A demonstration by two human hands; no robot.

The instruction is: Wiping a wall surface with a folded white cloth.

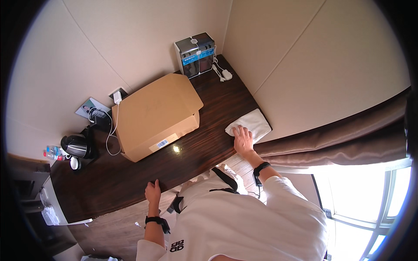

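My right hand [243, 141] is on a folded white cloth [256, 123] at the right end of the dark wooden desk [215, 98]. Its fingers are bent over the near left part of the cloth, which lies flat beside the wall. My left hand [152, 193] is at the desk's front edge, thumb up and fingers curled in, with no object visible in it. Between the hands and the back wall lies a closed brown cardboard box [156, 107] with a barcode label on its front side.
A boxy appliance with a dark front [197, 57] stands in the back corner, a white power adapter [226, 74] and cable beside it. Leftward are a plugged-in white charger [117, 97], an electric kettle [76, 145], a white cup [75, 163] and plastic bottles [54, 152]. A brown curtain [333, 143] hangs right.
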